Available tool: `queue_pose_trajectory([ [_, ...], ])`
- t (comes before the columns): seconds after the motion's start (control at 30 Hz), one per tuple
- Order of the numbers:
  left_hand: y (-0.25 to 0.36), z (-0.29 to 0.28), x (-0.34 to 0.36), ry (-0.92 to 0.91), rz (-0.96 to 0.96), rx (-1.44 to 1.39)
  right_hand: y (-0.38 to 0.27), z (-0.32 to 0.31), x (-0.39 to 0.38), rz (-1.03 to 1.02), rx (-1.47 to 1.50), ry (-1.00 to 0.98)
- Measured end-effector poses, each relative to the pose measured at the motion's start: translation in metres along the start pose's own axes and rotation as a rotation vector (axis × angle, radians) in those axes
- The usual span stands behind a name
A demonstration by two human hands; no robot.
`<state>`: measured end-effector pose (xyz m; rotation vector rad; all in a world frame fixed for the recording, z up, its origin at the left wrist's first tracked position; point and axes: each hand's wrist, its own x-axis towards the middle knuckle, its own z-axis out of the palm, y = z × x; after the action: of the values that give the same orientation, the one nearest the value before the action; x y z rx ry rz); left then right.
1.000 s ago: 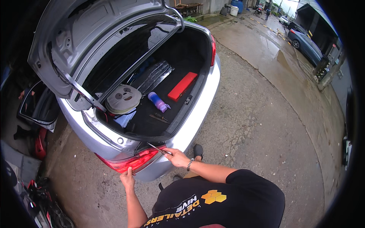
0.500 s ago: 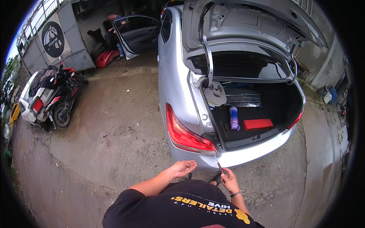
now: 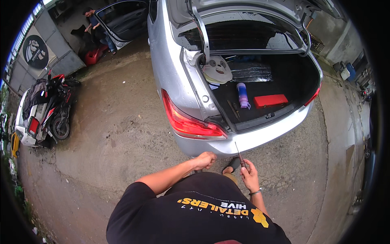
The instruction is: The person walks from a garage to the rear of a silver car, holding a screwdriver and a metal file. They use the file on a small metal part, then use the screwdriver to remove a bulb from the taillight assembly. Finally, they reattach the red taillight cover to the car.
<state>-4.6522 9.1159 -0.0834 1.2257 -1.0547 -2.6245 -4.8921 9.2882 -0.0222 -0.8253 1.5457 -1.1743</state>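
My right hand (image 3: 250, 175) is closed around the dark handle of a screwdriver (image 3: 242, 160), whose thin metal shaft points up toward the bumper. Curled in front of my body, my left hand (image 3: 204, 161) has its fingers closed, and whatever they hold is hidden. Both hands are just behind the silver car's rear bumper (image 3: 260, 138), below the red left tail light (image 3: 189, 122). Inside the raised-lid trunk lie a red case (image 3: 270, 100), a purple and blue bottle (image 3: 242, 94) and two thin tools (image 3: 233, 109) near the left edge.
A panda-faced flat item (image 3: 217, 71) and a shiny black wrapped bundle (image 3: 250, 72) lie deeper in the trunk. At left stands a parked motorcycle (image 3: 57, 110). Another person (image 3: 97, 28) is beside the car's open front door (image 3: 124, 20). Wet concrete (image 3: 118, 138) surrounds the car.
My left hand has turned over and curled its fingers, which were looser with the palm up. The screwdriver has come away from the tail light's corner, and the view has shifted.
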Motion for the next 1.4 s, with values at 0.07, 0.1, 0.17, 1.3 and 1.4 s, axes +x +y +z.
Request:
queue_pose_trajectory([
  [0.07,0.002,0.004,0.007,-0.017,0.059,0.091,0.004,-0.006,-0.007,-0.005,-0.015,-0.016],
  [0.1,0.003,0.007,0.013,-0.011,0.079,0.121,0.006,-0.011,-0.01,0.005,-0.022,-0.023],
  [0.17,0.023,0.025,0.008,-0.05,0.076,0.151,0.007,-0.017,-0.019,0.028,-0.012,-0.019],
  [1.3,0.045,0.069,0.126,-0.008,-0.115,0.486,0.051,-0.097,0.011,-0.004,-0.167,-0.043],
  [1.4,0.046,0.058,0.132,-0.027,-0.196,0.483,0.042,-0.101,0.019,-0.062,-0.409,-0.054],
])
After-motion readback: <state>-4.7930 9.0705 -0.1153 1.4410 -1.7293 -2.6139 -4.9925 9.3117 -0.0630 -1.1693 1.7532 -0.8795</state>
